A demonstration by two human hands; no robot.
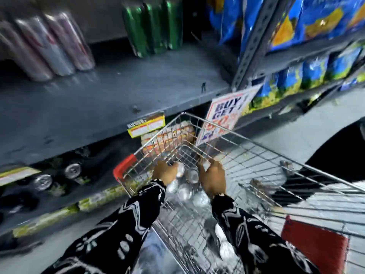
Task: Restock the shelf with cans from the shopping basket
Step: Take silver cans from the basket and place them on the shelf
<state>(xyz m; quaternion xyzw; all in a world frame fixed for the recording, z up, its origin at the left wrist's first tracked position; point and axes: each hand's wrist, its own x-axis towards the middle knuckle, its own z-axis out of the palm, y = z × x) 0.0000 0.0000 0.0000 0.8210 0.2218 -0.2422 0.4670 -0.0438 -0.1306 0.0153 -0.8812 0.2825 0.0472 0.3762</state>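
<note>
A wire shopping basket (256,147) with red corner guards stands in front of the grey shelf (110,95). Several silver-topped cans (185,189) lie clustered at its bottom. Both my hands reach down into it. My left hand (165,172) curls around a can at the cluster's left side. My right hand (212,177) closes over a can at the right side. The frame is blurred, so the exact grip is unclear. On the shelf stand silver-pink cans (49,46) at the left and green cans (154,26) at the back.
Blue snack bags (296,26) fill the racks to the right. A "BUY 1 GET 1" sign (227,113) hangs from the shelf edge over the basket's far side. Dark cans (42,181) sit on the lower shelf. A yellow price tag (146,125) is fixed to the shelf edge.
</note>
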